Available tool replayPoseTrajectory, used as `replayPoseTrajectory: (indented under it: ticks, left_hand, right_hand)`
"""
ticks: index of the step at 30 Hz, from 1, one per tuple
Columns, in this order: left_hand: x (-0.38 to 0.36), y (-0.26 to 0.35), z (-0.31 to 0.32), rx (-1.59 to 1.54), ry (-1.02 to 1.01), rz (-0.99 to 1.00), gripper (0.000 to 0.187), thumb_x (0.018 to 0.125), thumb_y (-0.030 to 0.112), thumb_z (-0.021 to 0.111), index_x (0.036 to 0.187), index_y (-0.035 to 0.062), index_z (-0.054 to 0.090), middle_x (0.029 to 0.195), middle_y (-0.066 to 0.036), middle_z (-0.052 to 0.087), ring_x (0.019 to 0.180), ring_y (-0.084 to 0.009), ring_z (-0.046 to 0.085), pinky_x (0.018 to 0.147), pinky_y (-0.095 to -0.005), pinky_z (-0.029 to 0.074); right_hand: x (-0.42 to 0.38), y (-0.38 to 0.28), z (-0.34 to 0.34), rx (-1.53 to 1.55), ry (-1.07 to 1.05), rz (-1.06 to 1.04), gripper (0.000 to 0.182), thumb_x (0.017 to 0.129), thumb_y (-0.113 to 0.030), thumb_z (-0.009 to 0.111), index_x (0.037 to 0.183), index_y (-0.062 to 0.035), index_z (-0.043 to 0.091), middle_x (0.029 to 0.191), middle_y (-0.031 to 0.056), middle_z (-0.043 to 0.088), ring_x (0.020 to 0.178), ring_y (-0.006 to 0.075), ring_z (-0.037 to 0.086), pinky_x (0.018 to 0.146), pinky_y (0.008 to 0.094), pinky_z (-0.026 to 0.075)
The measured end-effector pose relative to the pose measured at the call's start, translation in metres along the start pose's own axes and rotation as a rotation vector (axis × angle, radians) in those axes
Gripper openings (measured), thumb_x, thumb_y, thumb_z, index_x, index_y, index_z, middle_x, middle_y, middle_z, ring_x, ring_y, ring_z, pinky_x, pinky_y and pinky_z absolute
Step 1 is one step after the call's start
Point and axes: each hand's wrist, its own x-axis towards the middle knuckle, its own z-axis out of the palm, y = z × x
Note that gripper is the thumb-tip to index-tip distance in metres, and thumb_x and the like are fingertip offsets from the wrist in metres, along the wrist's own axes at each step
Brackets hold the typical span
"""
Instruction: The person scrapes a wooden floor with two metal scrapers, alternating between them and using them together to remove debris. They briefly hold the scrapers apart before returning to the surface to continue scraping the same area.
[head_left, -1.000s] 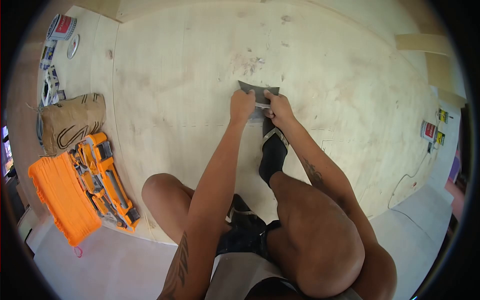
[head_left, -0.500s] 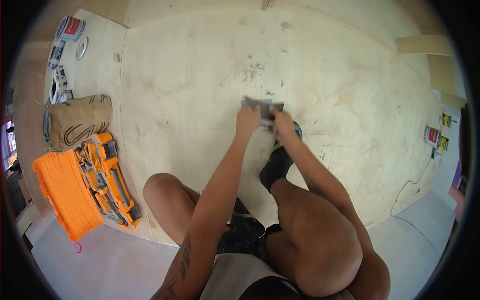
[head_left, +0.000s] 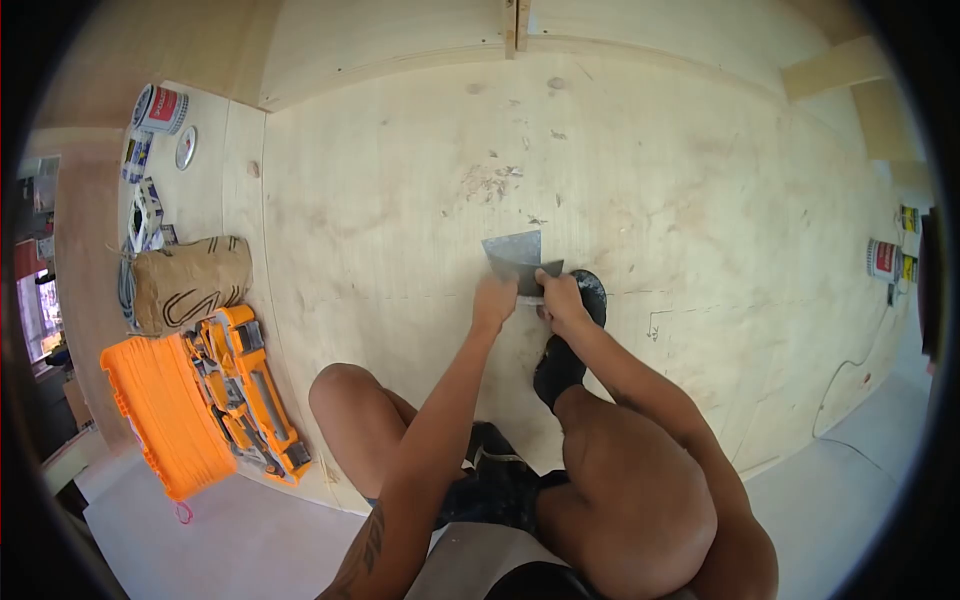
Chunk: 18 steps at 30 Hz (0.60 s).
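Note:
My left hand [head_left: 495, 303] is closed around a putty knife with a pale metal blade [head_left: 515, 244], its wide edge pointing away from me. In my right hand [head_left: 565, 302], the fingers grip a second putty knife with a darker blade [head_left: 545, 276]. The two blades overlap just above the plywood floor [head_left: 400, 200], the dark one lying across the lower part of the pale one. Both handles are mostly hidden by my fingers. A black shoe [head_left: 590, 297] on my foot is beside my right hand.
On the left lie an open orange tool case [head_left: 165, 415], a brown paper bag [head_left: 195, 285], a tin [head_left: 160, 108] and a round lid [head_left: 187, 147]. Another tin [head_left: 884, 258] and a cable [head_left: 850, 363] are at right. Dark filler marks [head_left: 490, 183] dot the boards ahead.
The view has tilted up, so the floor and objects sit lower in it. More of the pale blade shows past the dark one; both hands keep their grips.

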Motion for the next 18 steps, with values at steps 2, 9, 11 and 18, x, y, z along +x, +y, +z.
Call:
replayPoseTrajectory:
  ticks: [2,9,11,18]
  left_hand:
    - [0.015,0.038,-0.018,-0.015,-0.052,-0.096,0.043,0.086,0.03,0.055,0.066,-0.0083,0.06,0.053,-0.015,0.056,0.048,-0.0249,0.055,0.049,-0.0392,0.042]
    - [0.044,0.105,-0.054,-0.37,-0.168,-0.169,0.036,0.09,0.033,0.057,0.087,-0.0027,0.059,0.065,-0.007,0.056,0.048,-0.0163,0.049,0.042,-0.0323,0.035]
    - [0.027,0.091,-0.072,-0.576,-0.133,-0.14,0.038,0.092,0.035,0.057,0.101,-0.0012,0.058,0.078,-0.005,0.059,0.059,-0.0145,0.052,0.046,-0.0289,0.036]
    - [-0.038,0.052,-0.159,-0.96,-0.012,-0.054,0.038,0.092,0.021,0.057,0.122,-0.0002,0.048,0.112,-0.009,0.059,0.094,-0.0192,0.059,0.076,-0.0328,0.052]
  right_hand:
    - [0.019,-0.023,0.009,-0.06,0.017,-0.2,0.023,0.087,-0.02,0.059,0.079,0.0017,0.054,0.059,0.0064,0.047,0.043,0.0174,0.044,0.04,0.0347,0.036]
    - [0.015,-0.08,0.01,0.35,-0.157,-0.111,0.026,0.095,-0.027,0.054,0.083,-0.0047,0.046,0.06,0.0018,0.044,0.041,0.0114,0.035,0.036,0.0265,0.029]
    - [-0.007,-0.09,0.012,0.293,-0.325,-0.09,0.034,0.093,-0.033,0.057,0.097,0.0,0.051,0.065,0.004,0.049,0.046,0.0121,0.041,0.044,0.0282,0.038]
    - [-0.022,-0.04,0.005,-1.51,-0.142,-1.106,0.072,0.083,-0.04,0.064,0.139,-0.0061,0.035,0.146,0.0155,0.028,0.139,0.0307,0.021,0.113,0.0445,0.022]
